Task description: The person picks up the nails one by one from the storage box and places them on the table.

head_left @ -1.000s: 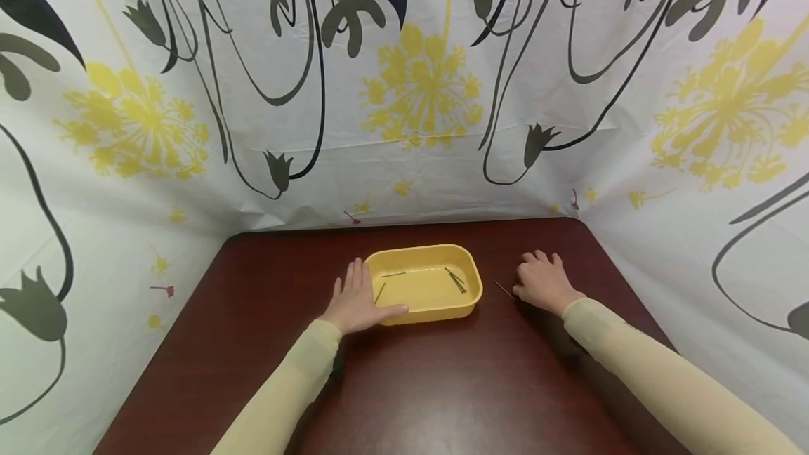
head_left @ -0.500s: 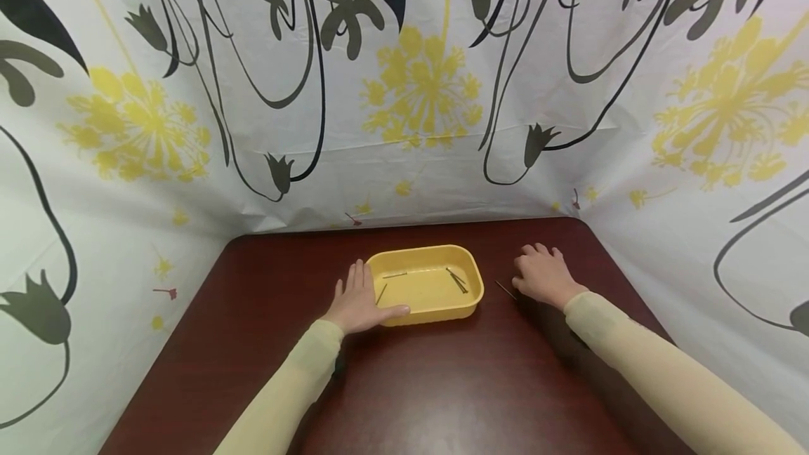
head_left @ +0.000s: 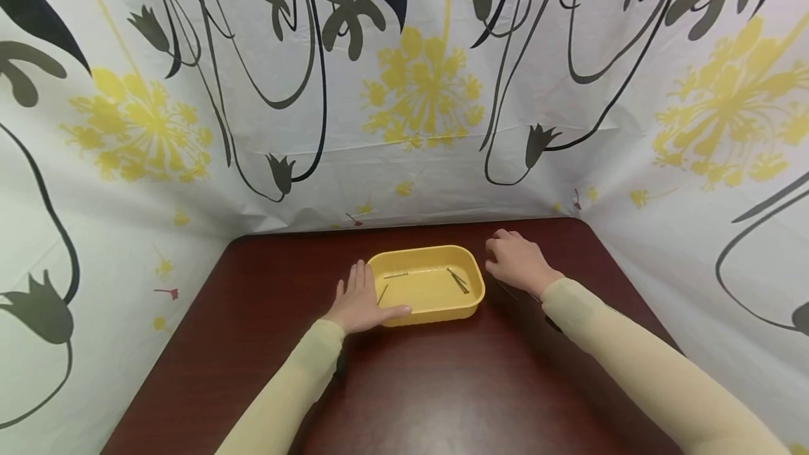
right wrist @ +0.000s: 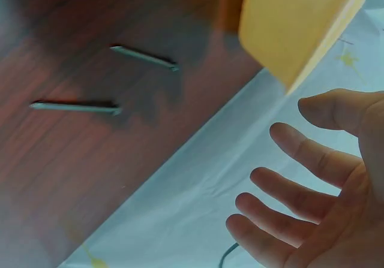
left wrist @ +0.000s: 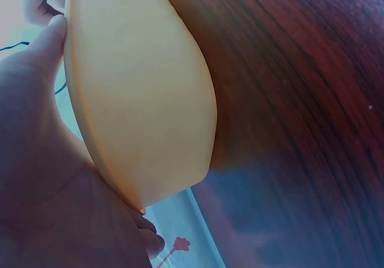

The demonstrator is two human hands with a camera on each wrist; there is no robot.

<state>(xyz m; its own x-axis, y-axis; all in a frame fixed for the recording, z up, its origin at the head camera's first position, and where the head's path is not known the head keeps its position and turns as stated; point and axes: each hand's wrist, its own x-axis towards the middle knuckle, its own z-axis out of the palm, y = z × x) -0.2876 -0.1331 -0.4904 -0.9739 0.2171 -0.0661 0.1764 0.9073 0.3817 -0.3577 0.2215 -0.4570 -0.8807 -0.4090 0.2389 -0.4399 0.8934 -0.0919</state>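
A yellow plastic tray (head_left: 420, 295) sits on the dark table with several nails inside, among them a nail (head_left: 383, 293) at its left end and a pair of nails (head_left: 458, 280) at its right. My left hand (head_left: 359, 306) rests against the tray's left end, fingers straight, thumb along the front rim. In the left wrist view that hand lies along the rim of the tray wall (left wrist: 141, 100). My right hand (head_left: 520, 262) is just right of the tray, its fingers spread and holding nothing. Under it, one nail (right wrist: 144, 57) and another nail (right wrist: 75, 107) lie on the table.
The reddish-brown table (head_left: 404, 385) has rounded far corners. White cloth (head_left: 417, 188) printed with flowers and stems hangs behind it and along both sides.
My right hand has moved left, closer to the tray, and a nail behind it now shows. The left hand and the tray stay in place.
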